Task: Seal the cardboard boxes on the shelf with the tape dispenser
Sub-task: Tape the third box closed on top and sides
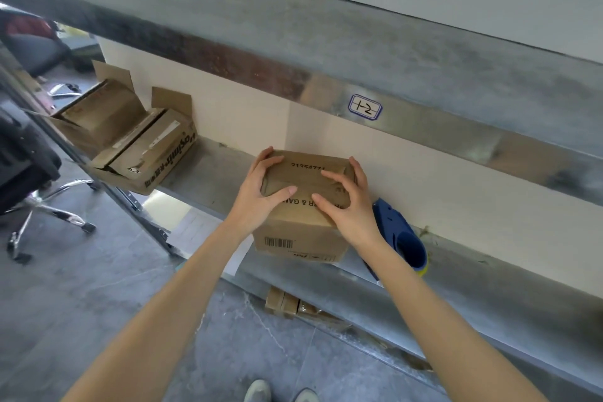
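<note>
A small brown cardboard box stands at the front edge of the metal shelf, its top flaps folded down. My left hand grips the box's left top edge, fingers over the flaps. On the right half of the top, my right hand presses the flaps flat. A blue tape dispenser lies on the shelf just right of the box, partly hidden behind my right wrist. Further left on the shelf sit two more boxes with their flaps open.
An upper shelf beam with a label "1-2" hangs above. An office chair stands on the grey floor at the left. Flattened cardboard lies under the shelf. My shoes show at the bottom.
</note>
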A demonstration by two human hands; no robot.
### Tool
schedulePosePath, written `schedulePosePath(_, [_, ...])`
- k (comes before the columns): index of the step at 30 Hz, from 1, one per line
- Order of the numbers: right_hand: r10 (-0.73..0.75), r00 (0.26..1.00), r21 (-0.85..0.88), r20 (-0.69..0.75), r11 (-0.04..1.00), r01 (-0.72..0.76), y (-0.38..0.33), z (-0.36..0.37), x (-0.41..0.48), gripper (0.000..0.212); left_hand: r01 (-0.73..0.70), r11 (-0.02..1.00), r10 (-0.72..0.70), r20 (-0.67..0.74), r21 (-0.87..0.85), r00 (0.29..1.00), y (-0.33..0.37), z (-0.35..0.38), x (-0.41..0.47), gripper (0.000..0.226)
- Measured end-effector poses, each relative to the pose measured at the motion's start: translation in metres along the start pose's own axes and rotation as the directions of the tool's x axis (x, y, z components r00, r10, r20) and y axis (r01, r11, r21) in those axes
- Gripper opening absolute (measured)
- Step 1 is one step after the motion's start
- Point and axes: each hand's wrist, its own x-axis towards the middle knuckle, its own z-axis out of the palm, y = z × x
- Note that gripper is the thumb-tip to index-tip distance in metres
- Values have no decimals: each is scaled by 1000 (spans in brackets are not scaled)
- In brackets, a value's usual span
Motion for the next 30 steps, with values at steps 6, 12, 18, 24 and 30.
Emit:
schedulePosePath(6, [-46,999,39,5,998,46,0,0,0,29,30,999,-31,-10,-17,999,-4,1,-1,58])
schedulePosePath(12, [-75,996,-16,-39,997,75,2,3,1,21,30,999,-30,7,-27,1000,0,0,-3,57])
schedulePosePath(18, [-77,991,-106,-111,992,65,0,3,-3,39,37,999,-37,-26,-27,999,0,-7,-15,64])
schedulePosePath(24, [-64,954,-143,-292,989,23,2,9,-6,38,45,999,-44,152,1,987,-4,-21,-23,101])
schedulePosePath(30, [75,915,-183,-395,970,-158,-4,19,-12,41,30,998,-39,178,50,983,-10,-27,-21,118])
